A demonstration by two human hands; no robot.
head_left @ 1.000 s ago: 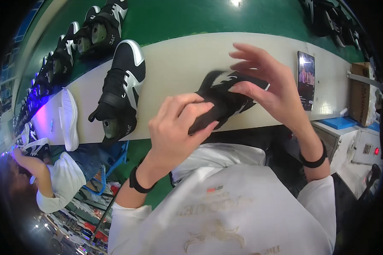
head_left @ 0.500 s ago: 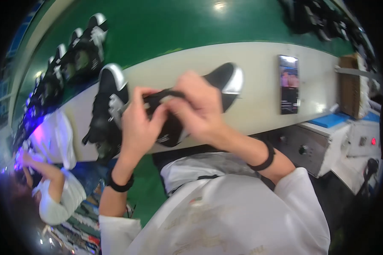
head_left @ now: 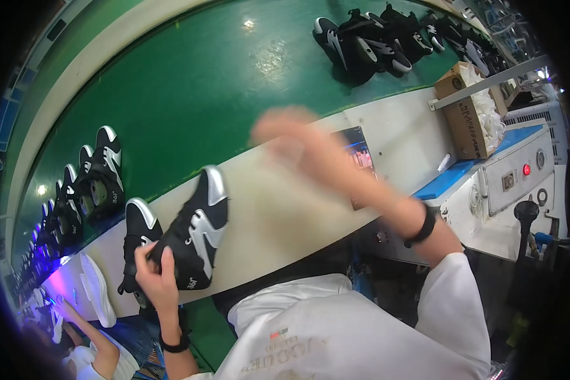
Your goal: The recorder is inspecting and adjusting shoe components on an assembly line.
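A black sneaker (head_left: 206,234) with a silver toe and silver side trim stands on the white bench (head_left: 272,215). My left hand (head_left: 158,282) is closed on its heel end, the thumb up against the collar. Close on its left is a second matching sneaker (head_left: 140,218), partly hidden by the first sneaker and my hand. My right hand (head_left: 288,136) hangs over the bench's far edge beside the green belt, smeared by motion. Its fingers cannot be made out, and nothing distinct shows in it.
A phone (head_left: 363,161) lies on the bench, partly behind my right forearm. Beyond it stand a cardboard box (head_left: 465,120) of white material and a control unit (head_left: 510,180). Sneakers line the green belt (head_left: 221,82). White soles (head_left: 95,288) lie near a co-worker's arm (head_left: 98,332) at left.
Both hands were together on the sneaker in front of me. That sneaker now stands beside the other one at left under my left hand; my right hand has come away from it. The view has shifted.
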